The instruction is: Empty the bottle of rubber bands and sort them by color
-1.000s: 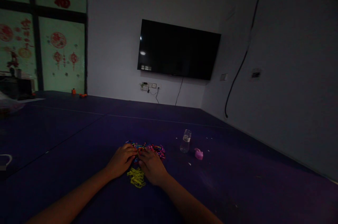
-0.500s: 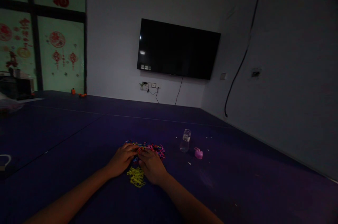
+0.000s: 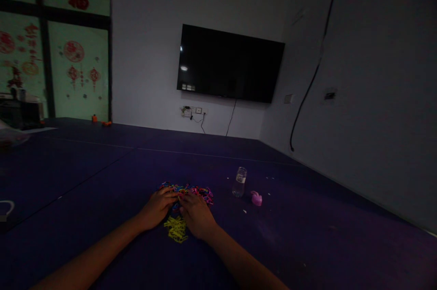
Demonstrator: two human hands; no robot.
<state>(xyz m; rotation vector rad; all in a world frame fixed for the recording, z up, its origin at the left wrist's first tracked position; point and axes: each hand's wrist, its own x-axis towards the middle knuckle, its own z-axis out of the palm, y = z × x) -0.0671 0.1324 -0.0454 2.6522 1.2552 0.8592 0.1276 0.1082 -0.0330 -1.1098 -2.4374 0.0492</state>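
A pile of small multicoloured loops (image 3: pixel 203 193), shaped like paper clips, lies on the dark purple surface. My left hand (image 3: pixel 160 206) reaches onto the pile's left and middle part, fingers stretched out and touching the pieces. From the right, my right hand (image 3: pixel 196 212) rests over the pile's near side, its fingers extended and their tips close to the left fingertips. Whether a single piece sits under either set of fingertips is hidden. Between my wrists, nearer to me, lies a separate small heap of yellow loops (image 3: pixel 176 229).
Right of the pile stands a clear bottle (image 3: pixel 240 182), with a pink object (image 3: pixel 256 198) beside it. White scraps (image 3: pixel 245 211) are scattered around them. A white curved item (image 3: pixel 8 208) shows at the left edge. A television (image 3: pixel 230 64) hangs on the far wall.
My left fingers have shifted slightly toward me and left across the pile, showing more loops at its far left. My right hand has barely moved; the yellow heap looks unchanged.
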